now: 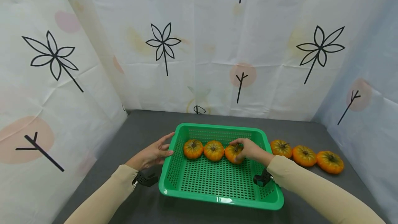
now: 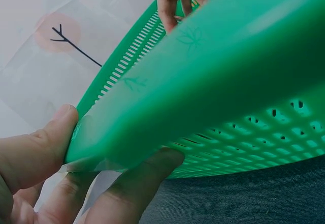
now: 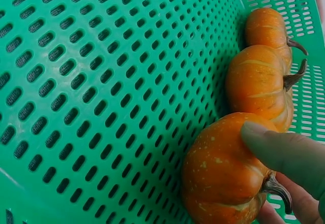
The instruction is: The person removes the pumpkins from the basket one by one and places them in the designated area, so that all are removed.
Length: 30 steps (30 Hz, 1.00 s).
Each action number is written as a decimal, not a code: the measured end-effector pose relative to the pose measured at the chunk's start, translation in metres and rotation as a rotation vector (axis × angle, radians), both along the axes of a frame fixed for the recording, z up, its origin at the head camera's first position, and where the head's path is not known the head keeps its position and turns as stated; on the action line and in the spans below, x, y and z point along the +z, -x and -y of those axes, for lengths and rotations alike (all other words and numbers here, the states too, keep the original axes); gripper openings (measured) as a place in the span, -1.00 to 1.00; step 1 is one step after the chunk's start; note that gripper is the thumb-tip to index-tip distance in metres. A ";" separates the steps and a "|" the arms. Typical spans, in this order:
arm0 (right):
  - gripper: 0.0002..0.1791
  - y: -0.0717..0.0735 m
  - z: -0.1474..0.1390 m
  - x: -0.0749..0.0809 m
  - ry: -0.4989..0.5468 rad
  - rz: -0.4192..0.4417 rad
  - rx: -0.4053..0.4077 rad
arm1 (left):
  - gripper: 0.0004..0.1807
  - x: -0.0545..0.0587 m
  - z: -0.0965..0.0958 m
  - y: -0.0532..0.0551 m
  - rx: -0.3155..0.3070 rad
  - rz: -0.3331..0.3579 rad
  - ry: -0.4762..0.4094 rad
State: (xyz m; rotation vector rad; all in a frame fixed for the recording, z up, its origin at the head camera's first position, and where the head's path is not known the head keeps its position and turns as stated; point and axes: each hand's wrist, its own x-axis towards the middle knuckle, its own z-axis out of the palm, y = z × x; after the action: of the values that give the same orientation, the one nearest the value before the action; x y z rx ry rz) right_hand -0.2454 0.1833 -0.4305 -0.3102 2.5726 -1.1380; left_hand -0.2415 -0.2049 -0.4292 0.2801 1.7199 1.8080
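A green perforated plastic basket (image 1: 217,180) stands on the dark tabletop. My left hand (image 1: 153,153) holds its left rim, with the thumb (image 2: 51,142) against the edge and other fingers under the rim in the left wrist view. Inside the basket, a row of three small orange pumpkins lies toward the far side: a left one (image 1: 193,149), a middle one (image 1: 213,150) and a right one (image 1: 233,154). My right hand (image 1: 250,150) grips the right pumpkin, its thumb (image 3: 274,145) on the near side. The fingers behind that pumpkin are partly hidden.
Outside the basket on the right, three more pumpkins lie in a slanting row: one near the rim (image 1: 281,148), one in the middle (image 1: 304,156) and one farthest right (image 1: 330,162). Patterned white cloth (image 1: 211,44) encloses the dark table (image 1: 146,120) at the back and sides.
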 end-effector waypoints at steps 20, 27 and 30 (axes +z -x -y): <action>-0.30 0.000 -0.004 0.006 -0.013 -0.020 -0.020 | -0.01 -0.001 0.001 0.000 -0.011 -0.002 -0.009; -0.29 0.000 -0.009 0.024 0.004 -0.059 -0.013 | 0.00 0.000 0.001 0.001 -0.009 -0.003 -0.004; -0.28 -0.001 -0.013 0.034 0.029 -0.063 -0.013 | 0.00 -0.001 0.001 0.001 -0.009 -0.004 -0.003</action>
State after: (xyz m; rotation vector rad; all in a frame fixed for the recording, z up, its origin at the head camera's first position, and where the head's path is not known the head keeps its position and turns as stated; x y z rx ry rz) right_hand -0.2446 0.1961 -0.3965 -0.3415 2.6187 -1.1895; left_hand -0.2421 -0.2061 -0.4300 0.2922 1.7157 1.8054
